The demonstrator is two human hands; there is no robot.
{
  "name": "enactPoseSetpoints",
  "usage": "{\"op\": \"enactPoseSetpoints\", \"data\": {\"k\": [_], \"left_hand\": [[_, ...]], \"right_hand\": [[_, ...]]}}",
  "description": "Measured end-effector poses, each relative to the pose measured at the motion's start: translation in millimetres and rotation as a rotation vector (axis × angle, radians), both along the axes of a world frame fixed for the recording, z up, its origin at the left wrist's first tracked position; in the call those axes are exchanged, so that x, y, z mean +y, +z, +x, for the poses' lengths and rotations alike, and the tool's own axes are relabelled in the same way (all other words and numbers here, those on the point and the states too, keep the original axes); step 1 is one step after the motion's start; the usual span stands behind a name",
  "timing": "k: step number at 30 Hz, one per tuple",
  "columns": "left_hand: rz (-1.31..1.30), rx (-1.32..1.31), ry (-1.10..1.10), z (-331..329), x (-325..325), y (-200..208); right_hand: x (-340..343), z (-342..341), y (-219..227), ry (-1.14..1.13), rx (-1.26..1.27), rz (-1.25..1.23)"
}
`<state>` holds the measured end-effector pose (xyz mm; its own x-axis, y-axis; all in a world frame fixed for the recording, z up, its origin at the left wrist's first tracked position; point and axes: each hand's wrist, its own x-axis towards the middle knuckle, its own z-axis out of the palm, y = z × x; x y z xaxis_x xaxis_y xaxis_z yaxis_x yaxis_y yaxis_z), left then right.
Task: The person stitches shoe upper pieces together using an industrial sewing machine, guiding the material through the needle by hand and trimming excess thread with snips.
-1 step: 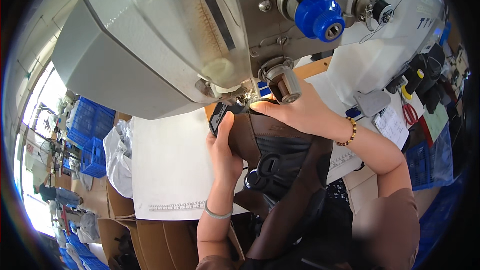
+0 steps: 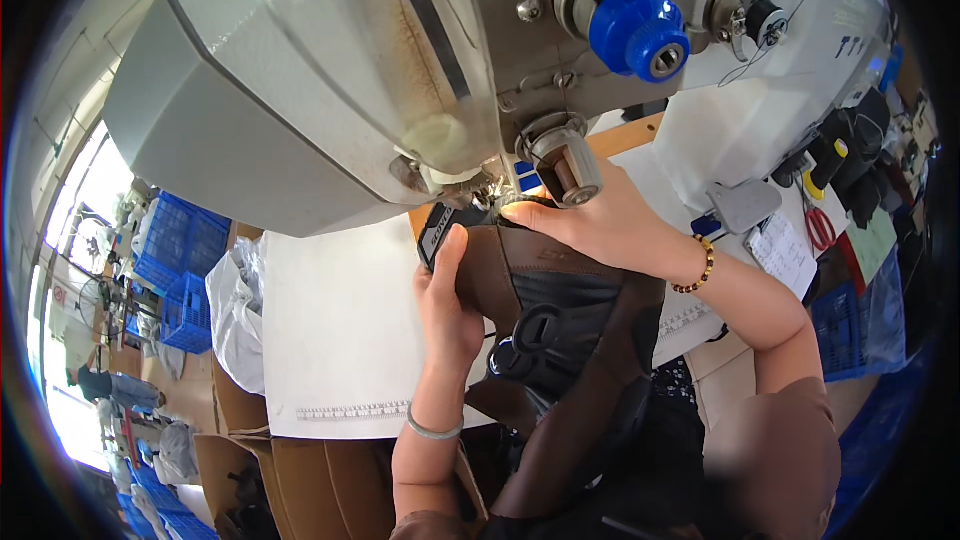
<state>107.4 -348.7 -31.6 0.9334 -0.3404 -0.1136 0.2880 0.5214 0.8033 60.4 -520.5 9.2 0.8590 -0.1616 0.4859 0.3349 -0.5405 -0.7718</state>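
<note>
A brown-and-black leather piece (image 2: 560,340) hangs from the bed of a sewing machine (image 2: 270,130) down toward my lap. It has a black buckle-like fitting (image 2: 540,325) on its black part. My left hand (image 2: 448,310) grips its left edge, thumb up, beside the machine's black label plate (image 2: 438,230). My right hand (image 2: 610,225) presses on the upper edge, its thumb reaching left toward the needle area (image 2: 492,195). The right fingers are partly hidden behind a metal bobbin-like tension part (image 2: 568,172). The needle itself cannot be made out.
A white table (image 2: 340,330) with a printed ruler strip lies under the machine. Cardboard boxes (image 2: 310,480) stand in front of it, blue crates (image 2: 185,250) at left. Red-handled scissors (image 2: 820,228) and papers (image 2: 785,255) lie at right. A blue knob (image 2: 640,32) juts from the machine head.
</note>
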Motion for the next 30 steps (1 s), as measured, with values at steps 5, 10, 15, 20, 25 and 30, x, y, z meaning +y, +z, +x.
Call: {"op": "enactPoseSetpoints", "data": {"k": [5,10,15,20,25,30], "left_hand": [[0.064,-0.052,-0.048,-9.4,-3.0,14.8],[0.154,-0.189,-0.078,-1.4,4.3,28.1],[0.117,-0.239,0.045,-8.7,17.4,-1.6],[1.076,-1.653,0.732,-6.5,39.8,-15.4],[1.494,-2.085,0.217,0.8,34.4,3.6],[1.278,-2.128,0.483,16.2,21.2,-2.2]], "right_hand": [[-0.1,4.9,0.0,-0.008,0.038,0.040],[0.1,18.8,-7.7,-0.040,-0.029,0.011],[-1.8,13.3,-10.9,-0.010,-0.055,0.004],[-8.7,14.0,-10.1,0.064,-0.024,-0.011],[-12.3,-5.8,13.2,0.015,0.204,-0.260],[-17.8,4.9,5.3,0.130,0.108,-0.267]]}}
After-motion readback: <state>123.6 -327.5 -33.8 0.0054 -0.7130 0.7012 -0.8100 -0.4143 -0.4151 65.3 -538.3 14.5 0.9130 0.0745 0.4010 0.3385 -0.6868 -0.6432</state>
